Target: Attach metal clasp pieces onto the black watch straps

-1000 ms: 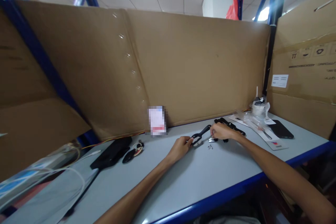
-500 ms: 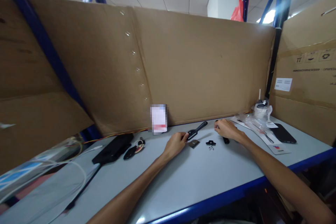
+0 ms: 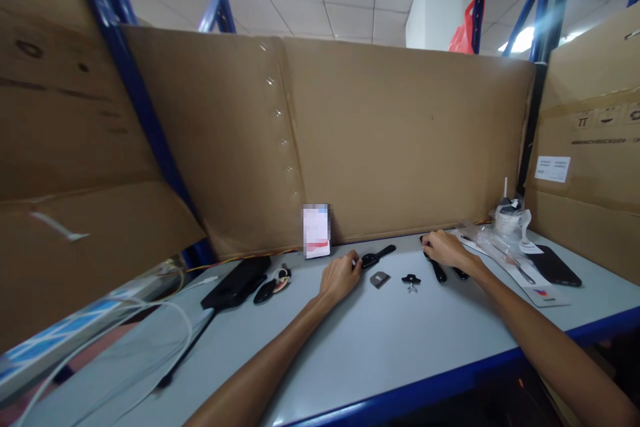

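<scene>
My left hand rests on the grey table with its fingers curled on the near end of a black handle-shaped part. My right hand lies further right, its fingers closed over a pair of black stick-like parts that poke out below the palm. Between the hands lie a small grey square plate and a small black wing-shaped knob with a screw, both untouched.
A black flat case and a key fob with keys lie to the left. Clear packaging, a tape roll and a dark phone sit at the right. Cardboard walls close off the back and sides. White cables trail at left.
The black handle part was held between both hands; now only my left hand touches it, on the table. My right hand has moved right onto the black sticks. The plate and knob now lie exposed.
</scene>
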A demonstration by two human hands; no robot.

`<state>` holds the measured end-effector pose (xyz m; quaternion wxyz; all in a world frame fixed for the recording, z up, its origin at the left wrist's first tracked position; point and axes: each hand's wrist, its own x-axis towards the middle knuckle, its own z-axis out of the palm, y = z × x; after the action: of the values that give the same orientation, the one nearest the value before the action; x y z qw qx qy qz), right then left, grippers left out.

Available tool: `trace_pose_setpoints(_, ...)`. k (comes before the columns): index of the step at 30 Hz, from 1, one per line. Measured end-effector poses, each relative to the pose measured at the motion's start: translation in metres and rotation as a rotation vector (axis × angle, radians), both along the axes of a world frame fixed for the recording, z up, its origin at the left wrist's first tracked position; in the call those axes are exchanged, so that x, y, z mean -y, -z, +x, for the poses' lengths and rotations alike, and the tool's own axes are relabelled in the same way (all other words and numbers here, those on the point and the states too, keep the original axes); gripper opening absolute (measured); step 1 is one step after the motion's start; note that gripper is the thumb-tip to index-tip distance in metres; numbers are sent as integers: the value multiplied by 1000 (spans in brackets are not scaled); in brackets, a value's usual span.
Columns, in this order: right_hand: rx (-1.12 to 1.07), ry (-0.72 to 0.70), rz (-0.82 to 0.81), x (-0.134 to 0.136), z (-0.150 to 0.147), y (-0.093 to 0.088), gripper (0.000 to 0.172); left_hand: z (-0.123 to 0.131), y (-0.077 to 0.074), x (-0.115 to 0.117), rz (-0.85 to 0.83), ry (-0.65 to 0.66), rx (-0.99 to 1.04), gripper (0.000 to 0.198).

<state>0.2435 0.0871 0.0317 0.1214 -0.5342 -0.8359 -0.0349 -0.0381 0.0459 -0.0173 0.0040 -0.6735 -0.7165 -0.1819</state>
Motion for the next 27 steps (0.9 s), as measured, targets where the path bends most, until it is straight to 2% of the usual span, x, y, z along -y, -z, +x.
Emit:
trace_pose_setpoints(9,-10,228,59,-8,26,-14,28,-5,6,-10,140,140,12,22)
trace_pose_setpoints(14,12,214,29,-8,27,-13,27,-4,7,-10,164,209,33,18)
trace_pose_setpoints(19,6,185,-5,-8,24,-10,24,1,4,-5,170,310,-6,25)
trace_pose_setpoints(24,-27,158,-7,-11,23,-8,24,7,5,-1,65,445,3,30)
trace_pose_setpoints(27,-32,154,-22,-11,22,-7,23,7,9,-1,37,440,27,39)
